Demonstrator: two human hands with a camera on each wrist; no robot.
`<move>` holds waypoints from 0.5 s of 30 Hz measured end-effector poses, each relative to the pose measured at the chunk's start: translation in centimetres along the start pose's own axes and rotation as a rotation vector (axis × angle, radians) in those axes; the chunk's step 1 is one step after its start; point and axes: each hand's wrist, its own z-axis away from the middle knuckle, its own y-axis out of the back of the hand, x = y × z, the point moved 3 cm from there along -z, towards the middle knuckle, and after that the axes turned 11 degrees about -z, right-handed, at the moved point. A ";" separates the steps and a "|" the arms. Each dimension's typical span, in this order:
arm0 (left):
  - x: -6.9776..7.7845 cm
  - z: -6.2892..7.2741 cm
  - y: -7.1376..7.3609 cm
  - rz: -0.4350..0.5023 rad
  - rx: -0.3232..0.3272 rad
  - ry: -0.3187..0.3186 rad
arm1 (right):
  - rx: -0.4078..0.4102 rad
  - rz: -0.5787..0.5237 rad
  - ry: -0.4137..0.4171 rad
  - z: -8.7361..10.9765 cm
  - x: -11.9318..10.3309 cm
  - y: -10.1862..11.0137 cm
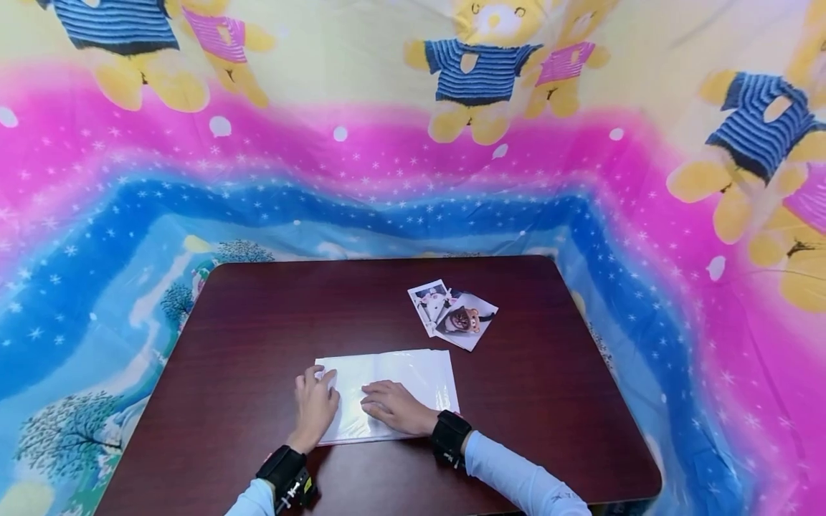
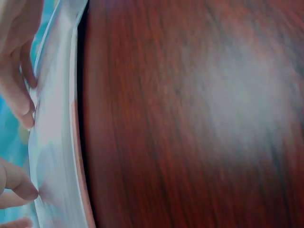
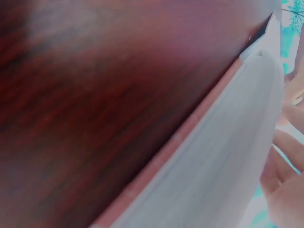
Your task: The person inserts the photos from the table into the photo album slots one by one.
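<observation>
An open album of glossy, clear-sleeved white pages [image 1: 413,373] lies flat on the dark wooden table. My left hand [image 1: 314,408] rests at its left edge, fingers slightly bent, with thumb and fingertips touching the page. Across the middle lies my right hand [image 1: 399,410], palm down with fingers extended over the sleeve. The left wrist view shows fingertips of the left hand [image 2: 16,185] against the glossy sheet. In the right wrist view the album's layered pages [image 3: 218,137] appear edge-on above a pinkish bottom layer, beside the right hand [image 3: 287,190].
Two overlapping photo prints [image 1: 464,320] of animals lie beyond the album, toward the back right of the table [image 1: 542,401]. A patterned cloth [image 1: 387,172] with bears hangs behind and along the sides. Black cameras are strapped to both wrists.
</observation>
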 end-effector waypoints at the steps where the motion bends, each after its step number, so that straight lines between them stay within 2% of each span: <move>1: 0.4 0.0 -0.1 -0.002 0.018 -0.025 | 0.025 -0.021 0.007 0.1 0.2 0.2; 5: 2.3 -0.1 -0.8 0.060 0.021 -0.113 | 0.158 -0.096 0.000 0.5 1.3 1.6; 10: 5.1 0.2 -1.9 0.154 -0.013 -0.297 | 0.388 -0.101 -0.064 1.5 3.5 4.4; 13: 6.6 0.6 -2.5 0.177 -0.050 -0.398 | 0.561 -0.099 -0.197 2.4 5.1 6.3; 15: 7.4 0.9 -2.7 0.184 -0.079 -0.448 | 0.685 -0.107 -0.335 3.2 6.3 7.6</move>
